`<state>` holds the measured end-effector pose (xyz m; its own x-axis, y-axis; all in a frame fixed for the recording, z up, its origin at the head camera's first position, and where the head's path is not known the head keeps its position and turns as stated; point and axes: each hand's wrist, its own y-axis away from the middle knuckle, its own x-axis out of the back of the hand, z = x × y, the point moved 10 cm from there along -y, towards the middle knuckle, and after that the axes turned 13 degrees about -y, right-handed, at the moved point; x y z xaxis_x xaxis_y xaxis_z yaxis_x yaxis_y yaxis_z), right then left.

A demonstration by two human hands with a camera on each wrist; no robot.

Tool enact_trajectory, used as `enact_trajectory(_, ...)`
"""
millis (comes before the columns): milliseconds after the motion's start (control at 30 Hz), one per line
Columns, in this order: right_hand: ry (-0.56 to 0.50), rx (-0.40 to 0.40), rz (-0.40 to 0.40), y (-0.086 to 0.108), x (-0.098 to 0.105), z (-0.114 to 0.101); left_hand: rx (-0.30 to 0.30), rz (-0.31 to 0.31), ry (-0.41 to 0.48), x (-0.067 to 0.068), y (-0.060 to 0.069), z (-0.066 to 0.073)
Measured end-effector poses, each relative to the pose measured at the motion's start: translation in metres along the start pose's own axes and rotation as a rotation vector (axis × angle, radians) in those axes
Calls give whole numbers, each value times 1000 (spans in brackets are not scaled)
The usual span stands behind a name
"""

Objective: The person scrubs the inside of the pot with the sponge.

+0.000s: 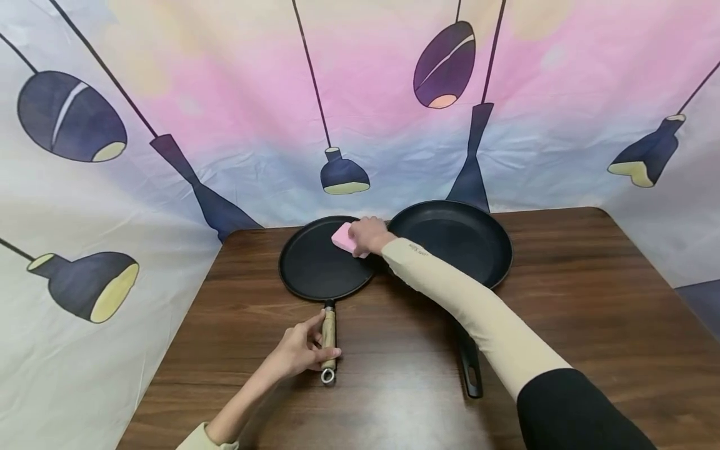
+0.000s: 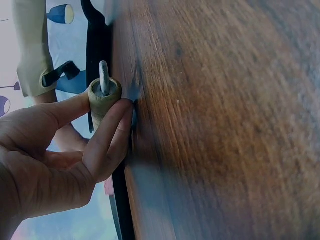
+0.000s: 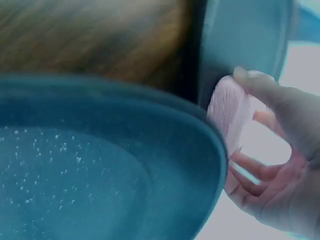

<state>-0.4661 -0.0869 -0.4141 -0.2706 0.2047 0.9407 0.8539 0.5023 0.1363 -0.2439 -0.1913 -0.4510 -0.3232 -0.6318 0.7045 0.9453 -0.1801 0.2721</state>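
A flat round black pan [image 1: 315, 262] lies on the table, its wooden handle [image 1: 329, 331] toward the front. My left hand [image 1: 298, 350] grips that handle between thumb and fingers; in the left wrist view the handle's end [image 2: 105, 95] with its metal ring shows between them. My right hand [image 1: 369, 235] pinches a pink sponge [image 1: 343, 237] at the right side of the flat pan. The right wrist view shows the sponge [image 3: 227, 110] between thumb and fingers, partly behind the rim of a deeper black frying pan [image 3: 175, 135]. What the sponge's underside touches is hard to tell.
The deeper frying pan [image 1: 450, 237] stands close on the right, beneath my right forearm, with droplets on its inside. Its black handle [image 1: 469, 369] points to the front. Brown wooden table [image 1: 590, 300] extends around both pans; a printed cloth [image 1: 225, 94] hangs behind.
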Motion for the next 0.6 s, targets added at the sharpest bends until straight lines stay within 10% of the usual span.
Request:
enact_trajectory(267,192,14,-57,33,-19,-20,-16,10,-24,-1,0,2)
enact_trajectory(600,126,158,-13,51,-39,-52,-43,12,-51,0,0,1)
